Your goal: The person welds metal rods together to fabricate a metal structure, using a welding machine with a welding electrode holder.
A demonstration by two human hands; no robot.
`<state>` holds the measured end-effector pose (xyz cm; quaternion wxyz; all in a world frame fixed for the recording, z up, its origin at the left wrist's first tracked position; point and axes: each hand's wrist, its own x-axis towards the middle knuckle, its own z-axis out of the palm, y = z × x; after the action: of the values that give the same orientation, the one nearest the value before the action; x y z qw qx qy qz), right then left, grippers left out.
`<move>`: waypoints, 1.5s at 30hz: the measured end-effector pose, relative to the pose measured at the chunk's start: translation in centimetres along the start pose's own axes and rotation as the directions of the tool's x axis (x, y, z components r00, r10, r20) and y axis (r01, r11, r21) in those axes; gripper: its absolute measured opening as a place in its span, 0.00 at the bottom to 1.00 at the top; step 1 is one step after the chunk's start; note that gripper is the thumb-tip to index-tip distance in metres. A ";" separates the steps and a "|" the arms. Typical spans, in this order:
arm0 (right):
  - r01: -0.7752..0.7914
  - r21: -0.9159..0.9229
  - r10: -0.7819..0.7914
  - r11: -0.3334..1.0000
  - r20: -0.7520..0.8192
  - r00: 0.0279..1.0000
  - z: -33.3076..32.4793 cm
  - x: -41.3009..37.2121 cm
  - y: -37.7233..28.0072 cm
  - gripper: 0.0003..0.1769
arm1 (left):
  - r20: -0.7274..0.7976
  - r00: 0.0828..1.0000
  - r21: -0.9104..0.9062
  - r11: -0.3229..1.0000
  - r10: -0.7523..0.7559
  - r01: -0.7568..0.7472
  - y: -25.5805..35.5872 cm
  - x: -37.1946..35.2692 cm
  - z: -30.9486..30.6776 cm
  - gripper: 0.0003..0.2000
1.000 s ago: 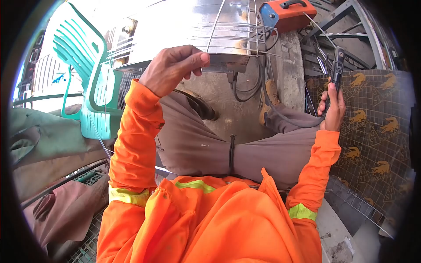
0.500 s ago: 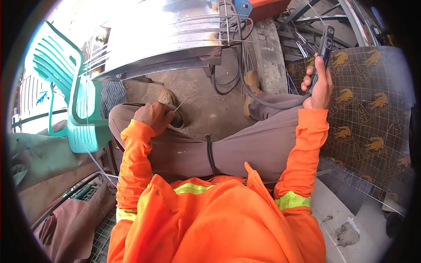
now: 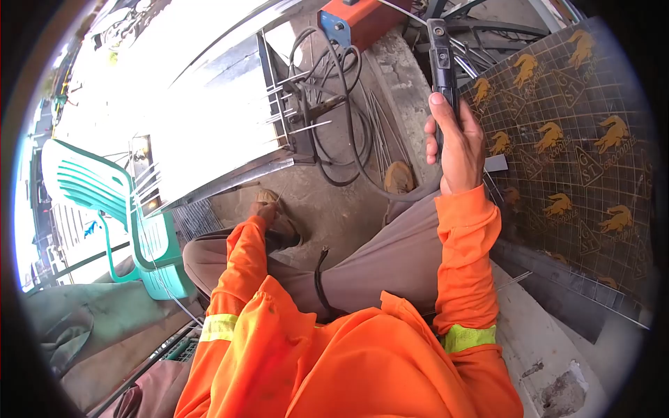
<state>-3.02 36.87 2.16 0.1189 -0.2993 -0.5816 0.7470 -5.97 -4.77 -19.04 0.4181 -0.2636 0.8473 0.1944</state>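
My right hand [image 3: 460, 143] is wrapped round a black welding electrode holder [image 3: 442, 59], held upright at the right with its head pointing away from me. A thick dark cable [image 3: 418, 194] runs from its lower end towards the floor. My left hand [image 3: 263, 209] is low, over my left shoe [image 3: 284, 226], with its fingers closed; what they hold, if anything, is too small to make out. A looped black strap [image 3: 320, 282] lies across my trousers between my arms.
A brightly lit metal table [image 3: 209, 118] with thin rods stands ahead. Beyond it is an orange and blue machine [image 3: 362, 24] with coiled cables. A green plastic chair [image 3: 150, 237] stands at the left, a printed dark board [image 3: 564, 139] at the right.
My left hand has moved from my knee down to the left shoe. My right hand still holds the electrode holder, now further left in view. The view has turned, showing more of the orange machine.
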 end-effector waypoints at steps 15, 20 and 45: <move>-0.028 -0.031 0.028 0.999 0.012 1.000 1.0 0.0 -1.1 0.19 | -0.393 0.916 0.125 0.992 0.077 -0.030 -4.4 8.4 8.5 0.38; 0.002 -0.047 0.000 0.999 0.032 0.999 2.2 -0.8 -0.9 0.22 | 0.228 0.810 0.093 0.816 0.540 -0.570 3.6 -4.2 4.8 0.25; 0.391 -0.374 -0.388 0.841 0.086 0.917 3.4 -5.7 0.0 0.23 | -0.806 0.591 -0.371 0.773 0.007 -0.515 -22.8 -22.7 -16.3 0.20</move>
<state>-0.47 31.17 4.41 0.2054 -0.1898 -0.7653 0.5797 9.61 -25.17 6.29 -0.1172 -0.2974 0.8725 0.3697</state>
